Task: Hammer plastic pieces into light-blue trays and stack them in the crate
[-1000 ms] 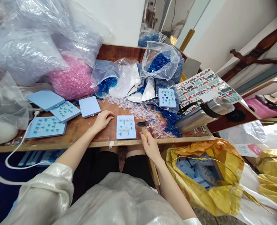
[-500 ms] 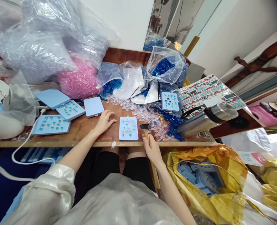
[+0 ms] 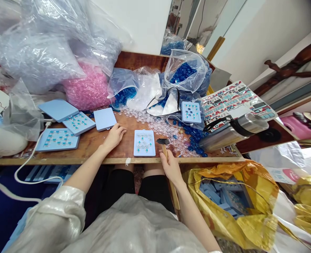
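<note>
On my head camera I see a brown wooden desk (image 3: 92,146) in front of the person. The left hand (image 3: 114,137) lies on it with the fingers (image 3: 121,130) loosely spread and a little curved, just left of a white rectangular plastic plate with small teal pieces (image 3: 144,143), and not touching it. The right hand (image 3: 171,167) holds a small hammer with a wooden handle and dark metal head (image 3: 164,151); its fingers (image 3: 166,162) are closed around the handle. The hammer head is just right of the plate, beside clear plastic rings (image 3: 160,129) and dark blue plastic pieces (image 3: 190,137). I cannot tell if the head touches the rings. Right of them stands a steel flask (image 3: 233,133) lying on its side, and below the desk is a yellow sack (image 3: 250,214) with light-blue plates.
</note>
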Demonstrator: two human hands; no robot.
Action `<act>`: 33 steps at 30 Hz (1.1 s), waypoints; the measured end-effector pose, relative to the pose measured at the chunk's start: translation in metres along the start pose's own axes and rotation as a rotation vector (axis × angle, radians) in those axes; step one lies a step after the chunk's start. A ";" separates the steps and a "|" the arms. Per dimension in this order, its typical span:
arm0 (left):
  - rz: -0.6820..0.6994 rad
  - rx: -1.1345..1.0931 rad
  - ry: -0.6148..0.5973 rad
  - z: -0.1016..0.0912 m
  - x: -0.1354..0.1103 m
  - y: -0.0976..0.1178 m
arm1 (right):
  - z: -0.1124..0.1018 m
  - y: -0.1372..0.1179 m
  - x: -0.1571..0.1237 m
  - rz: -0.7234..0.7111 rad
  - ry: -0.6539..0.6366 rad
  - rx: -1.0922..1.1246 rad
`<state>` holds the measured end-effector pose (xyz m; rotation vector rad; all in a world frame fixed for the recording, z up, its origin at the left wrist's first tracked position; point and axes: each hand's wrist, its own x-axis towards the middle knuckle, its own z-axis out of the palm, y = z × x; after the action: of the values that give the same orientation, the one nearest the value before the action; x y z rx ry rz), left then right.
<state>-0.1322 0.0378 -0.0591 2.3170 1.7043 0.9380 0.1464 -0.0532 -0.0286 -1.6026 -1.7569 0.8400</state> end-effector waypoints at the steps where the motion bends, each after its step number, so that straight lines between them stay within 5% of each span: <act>1: 0.011 0.002 -0.001 0.000 0.000 -0.001 | 0.000 0.000 0.000 0.002 0.001 0.001; 7: 0.035 -0.016 -0.029 -0.008 -0.005 0.004 | -0.001 0.000 0.000 0.008 0.000 -0.006; 13: 0.052 -0.204 -0.123 -0.029 -0.021 0.056 | 0.000 -0.001 0.000 0.014 -0.003 -0.009; 17: 0.156 -0.243 -0.174 -0.025 -0.038 0.080 | 0.000 -0.002 -0.001 0.005 0.003 -0.021; 28: 0.162 -0.261 -0.101 -0.009 -0.046 0.080 | -0.004 -0.052 -0.023 -0.117 -0.191 -0.107; 33: 0.135 -0.255 -0.062 -0.004 -0.045 0.086 | 0.005 -0.052 -0.023 -0.108 -0.176 -0.155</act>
<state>-0.0711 -0.0348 -0.0370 2.2869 1.3314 1.0277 0.1127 -0.0796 0.0084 -1.5540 -2.0581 0.8323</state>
